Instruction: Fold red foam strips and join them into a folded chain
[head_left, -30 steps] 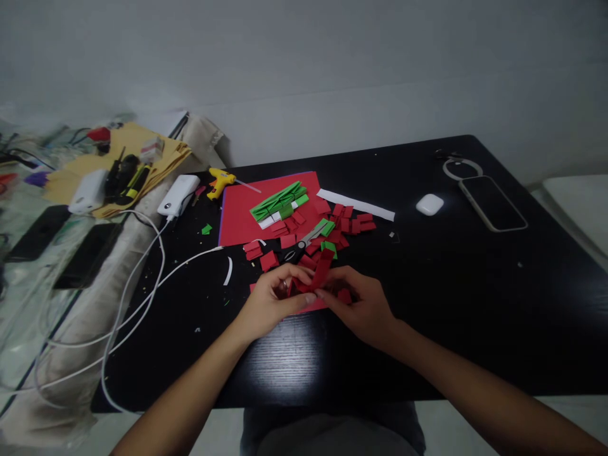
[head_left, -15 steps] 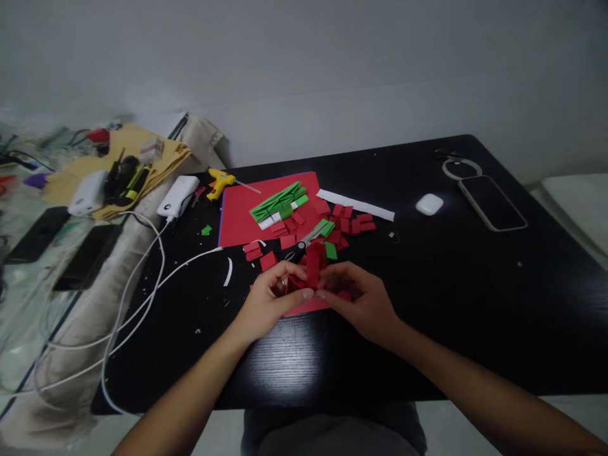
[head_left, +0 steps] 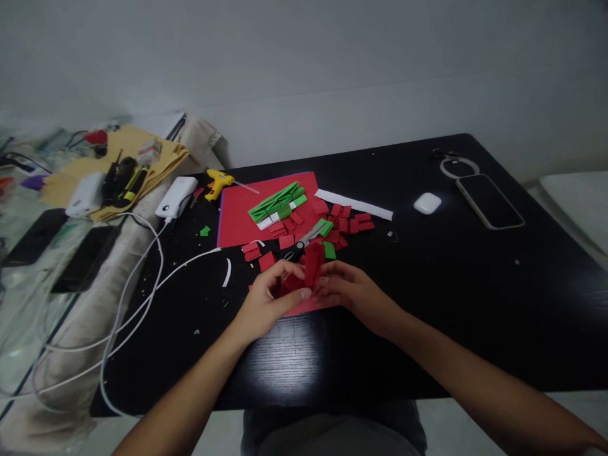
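Observation:
A folded red paper strip (head_left: 313, 263) stands up between my two hands near the table's front. My left hand (head_left: 268, 301) is closed on its left side, thumb pressed along the lower edge. From the right, my right hand (head_left: 358, 294) has its fingers bent against the same paper; its thumb is partly hidden. Just beyond lie scissors (head_left: 311, 235), their dark handles partly behind the paper. Several small folded red paper pieces (head_left: 344, 221) and green pieces (head_left: 329, 251) are scattered around them. A pleated green paper strip (head_left: 276, 201) rests on the red sheet (head_left: 237, 221).
A yellow glue gun (head_left: 219, 183) and white power bank (head_left: 177, 196) sit at the back left, with white cables (head_left: 159, 278) looping down. Behind the pieces lies a white paper strip (head_left: 354, 204). An earbud case (head_left: 427, 203) and phone (head_left: 491, 201) are on the right.
My right hand has turned a little, its fingers now straighter along the red paper and its thumb less visible. My left hand keeps its hold. The standing paper leans slightly differently.

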Motion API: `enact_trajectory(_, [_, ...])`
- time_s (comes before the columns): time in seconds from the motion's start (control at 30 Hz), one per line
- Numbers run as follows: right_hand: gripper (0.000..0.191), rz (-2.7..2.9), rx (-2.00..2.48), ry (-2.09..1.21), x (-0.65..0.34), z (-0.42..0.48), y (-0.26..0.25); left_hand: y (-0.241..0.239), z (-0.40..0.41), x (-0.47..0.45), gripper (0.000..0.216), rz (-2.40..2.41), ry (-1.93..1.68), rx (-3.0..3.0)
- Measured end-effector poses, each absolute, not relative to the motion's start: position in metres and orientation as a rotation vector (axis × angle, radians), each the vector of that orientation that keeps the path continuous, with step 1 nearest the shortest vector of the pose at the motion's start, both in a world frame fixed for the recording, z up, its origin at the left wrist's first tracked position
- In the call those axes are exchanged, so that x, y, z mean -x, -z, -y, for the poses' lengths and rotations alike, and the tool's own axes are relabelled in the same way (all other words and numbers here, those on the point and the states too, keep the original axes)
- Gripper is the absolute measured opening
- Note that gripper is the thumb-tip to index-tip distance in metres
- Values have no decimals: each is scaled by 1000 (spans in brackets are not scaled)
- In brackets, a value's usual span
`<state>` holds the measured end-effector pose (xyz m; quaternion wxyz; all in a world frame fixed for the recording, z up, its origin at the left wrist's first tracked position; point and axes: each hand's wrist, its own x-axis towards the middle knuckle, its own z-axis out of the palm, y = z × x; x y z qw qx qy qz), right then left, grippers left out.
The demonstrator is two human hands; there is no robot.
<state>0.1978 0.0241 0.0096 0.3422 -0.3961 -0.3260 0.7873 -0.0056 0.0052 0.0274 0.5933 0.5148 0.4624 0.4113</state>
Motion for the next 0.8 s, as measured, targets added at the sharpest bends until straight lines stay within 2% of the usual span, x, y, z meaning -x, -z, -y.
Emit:
enact_trajectory(0.2, [34,801,973,-2088,-196,-22,-11,-25,-2,3,20,-1074,-930,-1302])
enact_trajectory(0.5, [39,881,1033,-1961,-195,-21,-5,-20,3,2,12,-1197,-999,-1614])
enact_trajectory(0.57, [36,929,1035,-1924,-195,-21,-5,-17,4,2,19,-1263,-1048,-1665])
enact_trajectory(0.73, [22,1093,1067,-1744,-193,-18,-3,-14,4,3,53,-1366,-1203,-1976])
enact_trajectory(0.8, [22,1107,1068,-1720,-193,-17,-2,-16,4,4,55,-1345,-1185,-2179])
